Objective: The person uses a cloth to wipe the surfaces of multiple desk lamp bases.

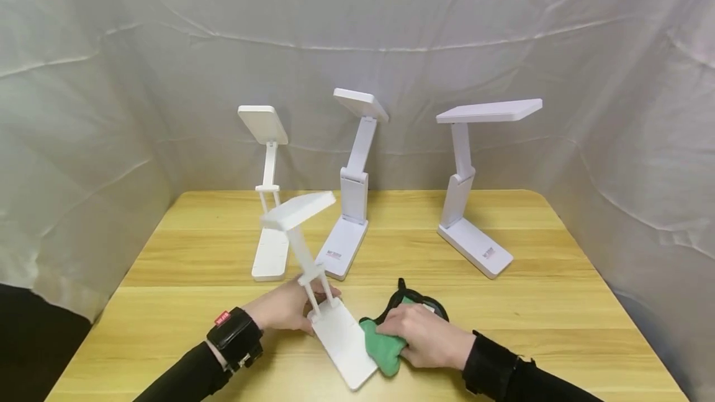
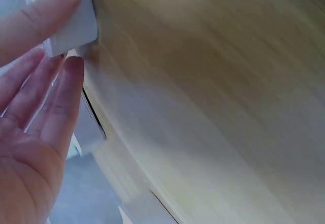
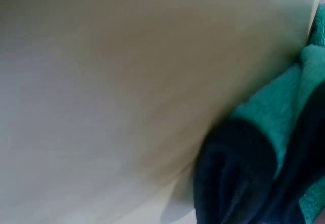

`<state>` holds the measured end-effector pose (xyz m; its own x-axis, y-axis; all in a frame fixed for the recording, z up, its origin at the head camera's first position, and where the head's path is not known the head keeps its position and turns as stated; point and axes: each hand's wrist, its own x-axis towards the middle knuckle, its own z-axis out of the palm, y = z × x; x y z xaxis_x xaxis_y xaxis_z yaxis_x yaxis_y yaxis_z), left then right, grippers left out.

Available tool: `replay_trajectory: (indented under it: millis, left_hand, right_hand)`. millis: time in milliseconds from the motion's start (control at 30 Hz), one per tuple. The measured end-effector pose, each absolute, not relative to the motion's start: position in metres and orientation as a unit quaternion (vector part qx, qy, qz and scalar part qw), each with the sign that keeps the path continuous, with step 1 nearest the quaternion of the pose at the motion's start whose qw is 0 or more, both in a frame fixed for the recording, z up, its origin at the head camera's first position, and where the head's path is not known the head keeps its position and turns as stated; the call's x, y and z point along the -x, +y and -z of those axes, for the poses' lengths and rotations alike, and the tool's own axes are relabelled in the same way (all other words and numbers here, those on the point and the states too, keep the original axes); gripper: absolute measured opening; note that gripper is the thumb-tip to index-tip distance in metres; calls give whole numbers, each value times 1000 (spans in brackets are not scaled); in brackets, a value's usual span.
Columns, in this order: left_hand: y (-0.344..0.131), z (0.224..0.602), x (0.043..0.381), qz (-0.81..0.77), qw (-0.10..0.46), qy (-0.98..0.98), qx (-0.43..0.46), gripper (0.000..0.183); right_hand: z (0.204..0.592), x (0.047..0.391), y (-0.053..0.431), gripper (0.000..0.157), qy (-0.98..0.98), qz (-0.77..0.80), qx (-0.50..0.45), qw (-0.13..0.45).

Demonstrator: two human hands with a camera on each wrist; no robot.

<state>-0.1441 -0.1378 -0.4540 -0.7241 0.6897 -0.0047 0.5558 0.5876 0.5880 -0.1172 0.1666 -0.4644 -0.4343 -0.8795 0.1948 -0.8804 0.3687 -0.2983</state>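
Fingers of the left hand gripped, as I watched, the white lamp by its base, at lower centre of the frame. Its base's long axis slanted toward the lower right; its arm leaned upper left. Right hand fingers pinched a green cloth (black-trimmed) against the base.

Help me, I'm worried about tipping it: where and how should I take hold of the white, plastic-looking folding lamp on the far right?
Probably pinch the narrow white lower arm just above the long rectangular base, coming from the left: the wide flat head overhangs mostly to the right, and the base runs toward you and right, so the left looks less obstructed.
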Motion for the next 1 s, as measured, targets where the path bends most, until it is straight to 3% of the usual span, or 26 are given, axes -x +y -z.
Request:
replay_trajectory:
  millis: [167,333,500,667,1000]
  left_hand:
    - [-144,455,139,-282,77,893,-343,46]
    - [-138,454,118,-340,40,907,-244,36]
    - [-126,453,100,-308,-9,937,-164,70]
    - [-115,452,98,-249,-11,959,-136,90]
    - [-106,454,93,-235,21,966,-103,97]
  right_hand:
    - [461,106,152,46,-803,-184,-567,-11]
    - [451,104,155,48,-818,-206,-537,-23]
    - [444,109,162,44,-850,-250,-463,-23]
    - [442,113,163,44,-862,-361,-350,-58]
    - [440,115,156,45,-814,-516,-263,-26]
